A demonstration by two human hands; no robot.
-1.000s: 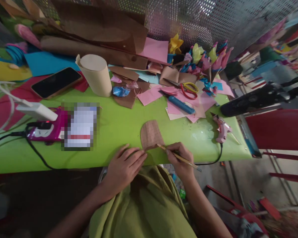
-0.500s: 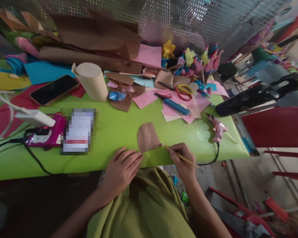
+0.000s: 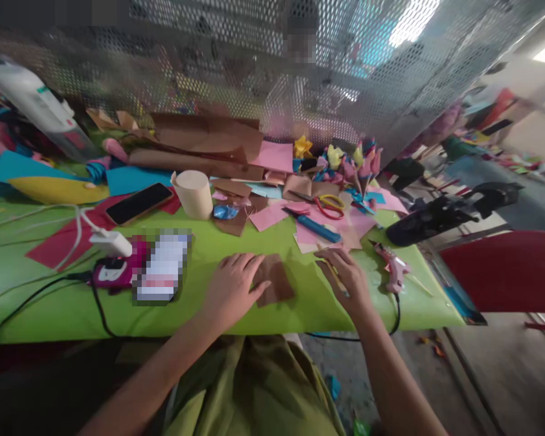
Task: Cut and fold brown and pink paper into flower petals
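Far left: a white bottle (image 3: pixel 31 103) is lying tilted at the back, above blue and yellow paper sheets (image 3: pixel 49 181).
Left of the table: a white charger (image 3: pixel 111 244) and its cables are lying on the green table (image 3: pixel 218 245). A dark phone (image 3: pixel 138 204) is resting behind it on a red sheet, and a pink device (image 3: pixel 113 272) is sitting just in front.
Centre back: a tan cardboard roll (image 3: pixel 194 194) is standing upright beside brown scraps.
Left hand: the left hand (image 3: pixel 231 290) is being laid flat, its fingers (image 3: pixel 249 266) stretched out and spread, gripping nothing. The fingertips are being pressed onto the left edge of the brown paper piece.
Brown paper piece: the brown paper piece (image 3: pixel 277 284) is lying flat near the table's front edge, between the two hands, partly covered by the left fingers.
Right hand: the right hand (image 3: pixel 347 278) is being held just right of the piece, fingers curled about a thin stick (image 3: pixel 335 277). How tightly is being hidden by blur.
Behind the right hand: a blue pen (image 3: pixel 318 228), scissors (image 3: pixel 329 204) and pink paper scraps (image 3: pixel 363 221) are crowding the table.
Right: a pink glue gun (image 3: pixel 393 272) is lying just beside the right hand.
Far right: a black device (image 3: pixel 436 218) and a red chair (image 3: pixel 504 272) are standing past the table's end.
Back: a perforated metal screen (image 3: pixel 254 60) is closing off the far side.
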